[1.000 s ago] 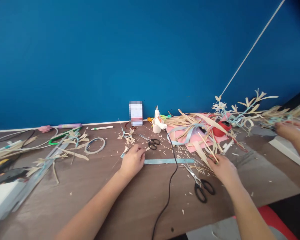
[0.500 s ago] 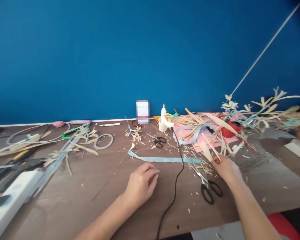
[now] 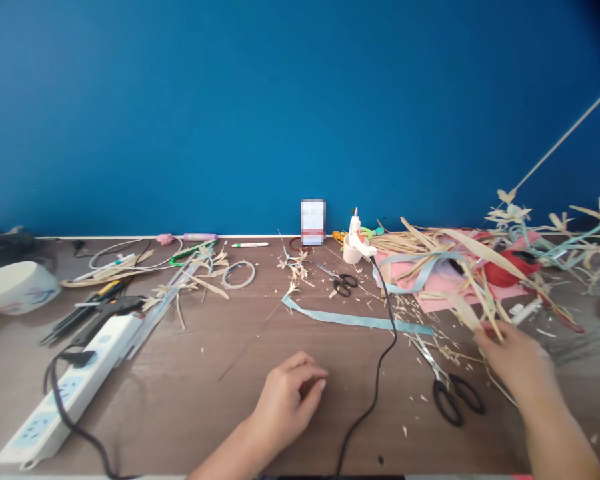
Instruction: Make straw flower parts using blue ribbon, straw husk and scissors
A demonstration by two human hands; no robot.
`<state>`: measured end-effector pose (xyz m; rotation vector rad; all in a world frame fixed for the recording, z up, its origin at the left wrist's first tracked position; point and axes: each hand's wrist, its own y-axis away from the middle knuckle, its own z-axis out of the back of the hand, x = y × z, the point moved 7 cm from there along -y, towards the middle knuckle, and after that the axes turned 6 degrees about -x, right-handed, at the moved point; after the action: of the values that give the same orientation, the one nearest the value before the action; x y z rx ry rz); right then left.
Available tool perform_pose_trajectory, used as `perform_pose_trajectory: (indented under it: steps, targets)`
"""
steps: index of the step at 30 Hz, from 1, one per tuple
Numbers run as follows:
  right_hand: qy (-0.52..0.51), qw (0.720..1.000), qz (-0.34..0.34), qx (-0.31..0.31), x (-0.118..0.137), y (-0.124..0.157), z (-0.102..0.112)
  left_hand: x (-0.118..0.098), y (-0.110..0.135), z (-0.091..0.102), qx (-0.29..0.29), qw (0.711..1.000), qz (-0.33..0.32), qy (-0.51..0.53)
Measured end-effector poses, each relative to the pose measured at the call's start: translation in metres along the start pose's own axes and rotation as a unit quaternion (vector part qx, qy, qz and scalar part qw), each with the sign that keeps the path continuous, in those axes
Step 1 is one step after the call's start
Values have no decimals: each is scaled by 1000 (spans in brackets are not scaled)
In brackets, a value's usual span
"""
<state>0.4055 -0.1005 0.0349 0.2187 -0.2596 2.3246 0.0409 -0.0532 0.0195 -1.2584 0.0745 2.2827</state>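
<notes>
Pinched between the thumb and fingers of my right hand (image 3: 517, 363) is a thin pale straw strip (image 3: 489, 308). A wider pale strip (image 3: 463, 309) lies at its fingertips; whether I hold that one too is unclear. Near this hand lie black-handled scissors (image 3: 447, 383), blades pointing away. My left hand (image 3: 295, 397) rests low over the table's middle, fingers loosely curled toward the thumb, with nothing visible in them. Beyond it a flat light-blue ribbon (image 3: 347, 320) stretches across the table, its right end by the scissors' tips.
A white glue gun (image 3: 359, 240) stands in a small cup; its black cord (image 3: 386, 353) runs forward between my hands. Straw strips and pink sheets (image 3: 445, 293) heap at right. At left are a power strip (image 3: 75, 383), a white bowl (image 3: 20, 287) and a ring (image 3: 239, 274).
The view has swung left, so the table things sit farther right and the white bowl shows. My right hand still pinches the strip; my left hand stays curled.
</notes>
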Motion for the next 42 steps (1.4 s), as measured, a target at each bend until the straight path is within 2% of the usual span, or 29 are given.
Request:
perform_pose_trajectory:
  steps: [3,4,5,6,7,9,11,13,15,17,19,20,22,25,26,28,30,33,35,39,42]
  targets:
    - [-103,989,-52,-95,8,30,34,3,-2,-3,1,995,64,74]
    - [-137,981,-36,-132,19,44,45,5,-3,-6,4,988,101,116]
    - [-168,975,14,-147,35,59,51,6,-4,-10,12,975,144,170]
    - [-216,961,103,-138,58,75,54,7,-5,-15,24,954,189,233]
    - [-263,936,204,-115,83,92,54,7,-5,-22,42,925,231,299]
    - [-307,886,346,-40,124,125,44,2,-5,-33,78,862,288,409]
    - [-315,858,406,29,149,145,28,-4,-6,-38,106,820,307,472]
    - [-326,848,415,56,162,151,15,-6,-6,-41,122,804,308,494]
    - [-353,842,403,62,166,148,8,-4,-5,-41,121,799,314,498]
    - [-393,840,372,43,166,143,6,2,-6,-39,90,796,326,502]
    - [-437,848,298,21,159,136,4,9,-9,-34,33,797,328,507]
    - [-460,852,248,31,155,134,0,12,-11,-30,2,801,322,505]
    - [-506,841,154,116,154,135,-17,16,-14,-22,-49,812,308,493]
    - [-559,772,69,295,165,153,-44,19,-16,-17,-83,819,305,480]
    - [-572,747,49,334,169,159,-51,19,-16,-16,-85,817,306,480]
    - [-592,715,11,372,172,166,-60,20,-16,-16,-85,812,308,487]
    - [-600,706,-10,376,172,168,-66,20,-15,-18,-82,805,309,499]
    - [-598,715,-11,363,170,168,-68,20,-14,-22,-62,807,309,499]
    - [-599,714,-11,363,170,168,-70,20,-13,-22,-58,818,304,485]
    - [-616,695,-28,369,168,170,-74,24,-12,-14,-101,846,276,446]
    - [-602,715,-1,354,169,168,-72,25,-10,-8,-117,865,258,413]
